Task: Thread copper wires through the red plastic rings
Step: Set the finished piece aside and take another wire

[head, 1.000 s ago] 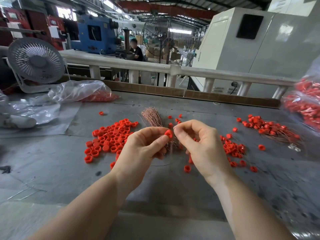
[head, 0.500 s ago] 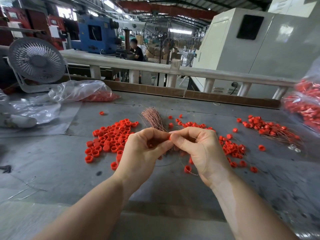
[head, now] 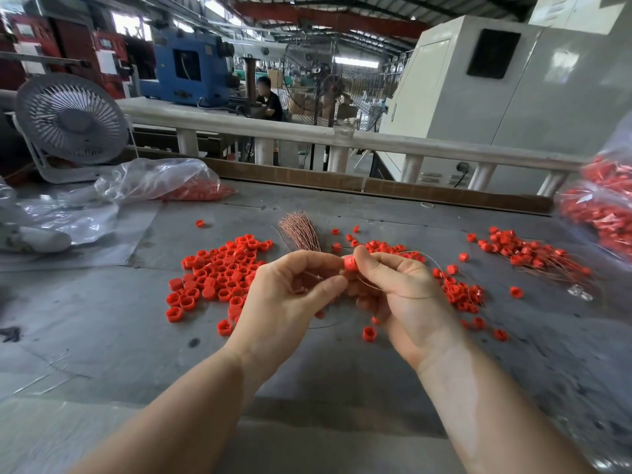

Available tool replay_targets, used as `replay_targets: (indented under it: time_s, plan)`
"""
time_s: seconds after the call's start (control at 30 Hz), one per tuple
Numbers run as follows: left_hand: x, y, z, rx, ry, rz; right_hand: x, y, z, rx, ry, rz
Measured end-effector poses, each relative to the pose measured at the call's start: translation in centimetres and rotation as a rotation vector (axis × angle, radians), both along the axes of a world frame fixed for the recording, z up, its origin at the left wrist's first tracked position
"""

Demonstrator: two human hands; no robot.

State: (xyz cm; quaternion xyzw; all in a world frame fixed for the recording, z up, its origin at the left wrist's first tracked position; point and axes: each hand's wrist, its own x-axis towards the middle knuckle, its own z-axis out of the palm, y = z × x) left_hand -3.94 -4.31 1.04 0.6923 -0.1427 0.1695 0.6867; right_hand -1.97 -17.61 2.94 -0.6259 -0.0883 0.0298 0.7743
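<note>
Head view shows the right hand (head: 407, 295) pinching one red ring (head: 351, 263) at the centre, and the left hand (head: 290, 295) pinching a thin copper wire (head: 393, 294) just beside it. Threaded rings (head: 533, 254) with wires lie at 2 o'clock, so part is done. At 9 o'clock a big pile of loose rings (head: 219, 271) waits, and the wire bundle (head: 301, 230) at 12 o'clock looks thick; I judge much work is left.
</note>
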Motion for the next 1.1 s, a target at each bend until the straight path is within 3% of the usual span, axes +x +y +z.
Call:
replay_targets:
  time_s: [0.2, 0.67, 0.93, 1.1]
  plan:
    - [-0.01, 0.27, 0.07, -0.007, -0.001, 0.006, -0.01, 0.06, 0.03, 0.04, 0.118, 0.121]
    - [-0.06, 0.16, 0.09, 0.008, 0.012, 0.02, -0.08, -0.09, 0.03, 0.04, 0.176, 0.217]
    - [0.25, 0.13, -0.3, 0.131, -0.052, 0.047, -0.25, -0.6, 0.08, -0.026, 0.221, 0.346]
    - [0.14, 0.2, -0.23, 0.104, -0.033, 0.025, 0.07, -0.41, -0.19, 0.018, 0.201, 0.29]
